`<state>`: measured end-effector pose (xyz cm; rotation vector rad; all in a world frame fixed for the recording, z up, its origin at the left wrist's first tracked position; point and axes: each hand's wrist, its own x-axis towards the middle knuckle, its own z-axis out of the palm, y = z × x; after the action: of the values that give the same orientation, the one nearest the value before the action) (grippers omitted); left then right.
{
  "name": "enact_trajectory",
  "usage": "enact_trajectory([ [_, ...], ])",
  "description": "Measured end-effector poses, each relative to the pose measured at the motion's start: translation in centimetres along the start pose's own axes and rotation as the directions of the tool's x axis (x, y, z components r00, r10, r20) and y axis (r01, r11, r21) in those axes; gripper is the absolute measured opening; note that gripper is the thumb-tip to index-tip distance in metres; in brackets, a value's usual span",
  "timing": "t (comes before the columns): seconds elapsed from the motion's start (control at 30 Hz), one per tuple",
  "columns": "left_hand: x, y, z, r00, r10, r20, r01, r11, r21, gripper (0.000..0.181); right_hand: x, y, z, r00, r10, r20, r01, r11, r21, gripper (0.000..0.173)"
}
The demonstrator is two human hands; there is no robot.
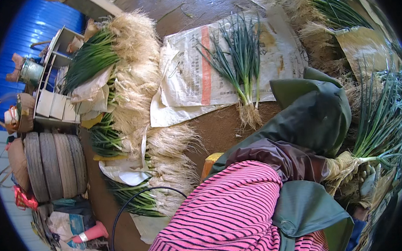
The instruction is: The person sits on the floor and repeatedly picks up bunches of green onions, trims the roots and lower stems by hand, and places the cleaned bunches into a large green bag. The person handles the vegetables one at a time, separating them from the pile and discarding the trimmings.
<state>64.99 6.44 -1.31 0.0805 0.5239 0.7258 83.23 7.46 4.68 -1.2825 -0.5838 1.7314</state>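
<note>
At the right, my left hand (341, 167), in a pale yellowish glove, is closed around the lower part of a bunch of green onions (377, 128); its roots hang below the hand and its leaves spread up and right. Just beside and below it is my right hand (369, 182), in a grey-and-cream glove, fingers apart, close to the stems; whether it touches them is unclear. A smaller bunch of green onions (245, 67) lies on a printed white woven sack (180, 68), roots over the sack's near edge on the brown floor.
Rooted green onions (135, 74) are piled along the left, with more (335, 10) at the upper right. Farther left stand tyres (55, 165), a shelf (53, 58) and a pink cone (90, 233). A yellow stool-like object (211, 163) is partly hidden beside my apron-covered knee. A black hoop-shaped cord (118, 213) curves nearby.
</note>
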Motion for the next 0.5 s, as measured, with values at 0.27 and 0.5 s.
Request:
enact_trajectory([
  [0.27, 3.0, -2.2, -1.1, 0.991, 0.131, -0.013, -0.121, 0.948, 0.295, 0.024, 1.7, 2.2, 0.8, 0.948, -0.069, 0.309, 0.056, 0.997, 0.051, 0.034],
  [0.5, 3.6, -1.3, -2.5, 0.970, 0.241, -0.025, -0.238, 0.967, 0.089, 0.027, 1.2, -1.1, 1.5, 0.963, -0.130, 0.236, 0.173, 0.969, -0.175, 0.035],
])
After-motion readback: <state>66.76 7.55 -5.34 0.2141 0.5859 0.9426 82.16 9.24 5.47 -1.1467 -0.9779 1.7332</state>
